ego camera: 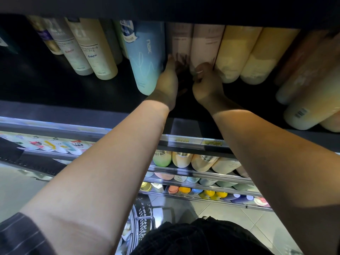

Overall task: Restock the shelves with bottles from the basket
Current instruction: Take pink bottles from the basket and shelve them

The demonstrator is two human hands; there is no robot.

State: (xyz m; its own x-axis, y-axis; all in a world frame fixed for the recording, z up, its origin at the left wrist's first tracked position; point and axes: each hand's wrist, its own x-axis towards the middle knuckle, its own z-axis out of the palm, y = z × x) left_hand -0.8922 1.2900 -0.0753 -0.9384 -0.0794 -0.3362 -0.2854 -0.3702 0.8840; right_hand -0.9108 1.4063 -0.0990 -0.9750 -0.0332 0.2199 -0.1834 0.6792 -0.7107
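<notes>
Two pale mauve bottles stand side by side at the back of a dark shelf point(103, 107). My left hand point(168, 80) reaches in beside the light blue "nak" bottle point(145, 57) and presses straight fingers against the lower front of the left mauve bottle point(179, 39). My right hand point(207, 83) has its fingers curled round the bottom edge of the right mauve bottle point(207, 41). The bottles' bases are hidden in shadow behind both hands. The wire basket point(141, 223) stands on the floor below, partly hidden by my body.
Cream shampoo bottles point(95, 50) stand left of the blue one, with bare shelf in front. Yellow bottles point(255, 52) and larger peach ones point(312, 100) crowd the right. The upper shelf's underside point(165, 8) hangs close overhead. Lower shelves point(193, 162) hold several colourful bottles.
</notes>
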